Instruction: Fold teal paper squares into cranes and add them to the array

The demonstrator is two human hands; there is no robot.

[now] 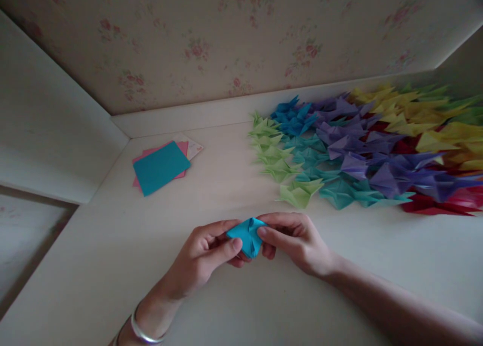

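A small piece of folded blue origami paper (249,237) is held between both hands above the white table. My left hand (204,253) grips its left side, thumb on top and fingers underneath. On the right side, my right hand (292,239) pinches the paper with its thumb pressed near a raised fold. The paper is a compact, roughly diamond-like shape with creases down its middle. Fingers hide its underside.
Rows of folded paper cranes fill the right, among them light green cranes (300,192), purple cranes (360,140) and yellow cranes (403,107). A stack of blue and pink paper sheets (162,167) lies at the left. Behind stands a floral wall (211,79).
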